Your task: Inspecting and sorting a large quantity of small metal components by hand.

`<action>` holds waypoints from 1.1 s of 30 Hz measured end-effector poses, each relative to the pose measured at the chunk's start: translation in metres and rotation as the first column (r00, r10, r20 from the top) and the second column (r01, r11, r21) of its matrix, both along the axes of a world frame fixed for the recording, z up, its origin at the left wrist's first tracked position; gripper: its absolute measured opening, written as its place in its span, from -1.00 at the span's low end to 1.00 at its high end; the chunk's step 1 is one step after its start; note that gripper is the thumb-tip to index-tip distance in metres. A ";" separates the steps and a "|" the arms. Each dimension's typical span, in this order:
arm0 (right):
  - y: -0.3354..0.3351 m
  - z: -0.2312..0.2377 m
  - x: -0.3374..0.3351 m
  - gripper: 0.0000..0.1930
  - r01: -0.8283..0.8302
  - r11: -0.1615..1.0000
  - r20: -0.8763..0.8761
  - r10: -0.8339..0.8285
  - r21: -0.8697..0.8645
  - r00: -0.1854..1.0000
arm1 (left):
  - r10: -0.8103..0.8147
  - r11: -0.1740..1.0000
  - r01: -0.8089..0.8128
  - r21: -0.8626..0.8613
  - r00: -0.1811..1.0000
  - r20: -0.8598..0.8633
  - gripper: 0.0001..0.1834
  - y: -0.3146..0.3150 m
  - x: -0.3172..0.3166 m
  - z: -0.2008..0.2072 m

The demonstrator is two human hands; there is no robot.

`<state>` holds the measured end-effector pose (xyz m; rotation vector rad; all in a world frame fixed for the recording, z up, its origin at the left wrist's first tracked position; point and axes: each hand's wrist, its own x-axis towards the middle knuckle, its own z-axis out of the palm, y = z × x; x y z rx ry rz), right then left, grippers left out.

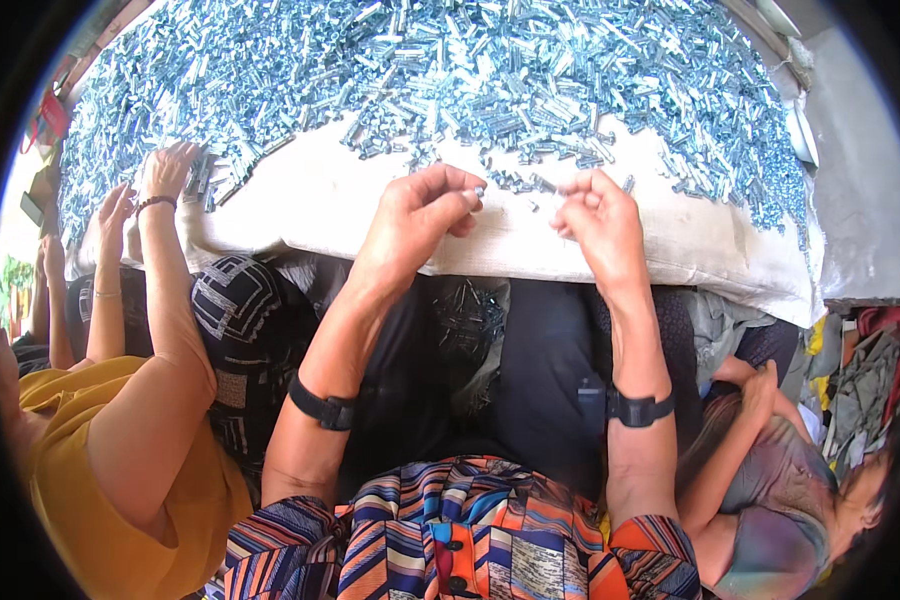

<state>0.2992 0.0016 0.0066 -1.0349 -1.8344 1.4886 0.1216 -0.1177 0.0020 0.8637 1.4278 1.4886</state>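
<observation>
My left hand (425,215) is over the near edge of the cloth-covered table, thumb and forefinger pinched on a small silvery metal piece (479,192). A short way to the right, my right hand (602,220) has its fingers curled in toward the thumb. What it holds, if anything, is too small to make out. Between the hands, a short metal tube (543,184) shows close to the right fingertips. Beyond both hands spreads a large heap of small, shiny, bluish-silver metal tubes (470,70), with several loose ones along its near edge.
Pale cloth (310,200) covers the table and hangs over its front edge. On my left, a person in a mustard top (130,470) reaches into the metal pieces. Another person (780,490) sits at my right, arms folded in. A clear plastic bag (470,330) is between my knees.
</observation>
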 end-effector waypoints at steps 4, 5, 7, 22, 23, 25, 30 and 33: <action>-0.024 0.007 0.009 -0.86 -0.128 0.992 -0.072 0.126 -0.016 0.989 | -0.064 0.995 0.047 0.085 0.974 0.217 -0.82 -0.012 0.009 0.006; -0.029 0.009 0.009 -0.86 -0.151 0.988 -0.094 0.147 -0.041 0.985 | -0.083 0.993 0.057 0.106 0.962 0.259 -0.84 -0.014 0.010 0.007; -0.040 0.014 0.008 -0.85 -0.181 0.981 -0.117 0.172 -0.075 0.978 | -0.114 0.990 0.087 0.111 0.956 0.269 -0.85 -0.017 0.012 0.008; -0.059 0.004 0.010 -0.95 -0.247 0.906 -0.462 0.066 -0.343 0.884 | -0.219 0.974 0.181 0.139 0.912 0.346 -0.88 -0.022 0.007 0.007; -0.059 0.002 0.010 -0.95 -0.235 0.923 -0.442 0.082 -0.304 0.893 | -0.228 0.972 0.198 0.129 0.926 0.300 -0.89 -0.022 0.006 0.005; -0.060 0.000 0.011 -0.95 -0.234 0.936 -0.411 0.111 -0.263 0.905 | -0.238 0.970 0.214 0.117 0.937 0.254 -0.89 -0.024 0.006 0.004; -0.063 -0.001 0.017 -0.97 -0.302 0.859 -0.500 0.064 -0.412 0.864 | -0.286 0.954 0.242 0.176 0.911 0.298 -0.89 -0.030 0.014 0.002; -0.071 -0.001 0.016 -0.95 -0.453 0.693 -0.609 0.026 -0.561 0.793 | -0.408 0.910 0.311 0.273 0.783 0.469 -0.86 -0.036 0.022 0.000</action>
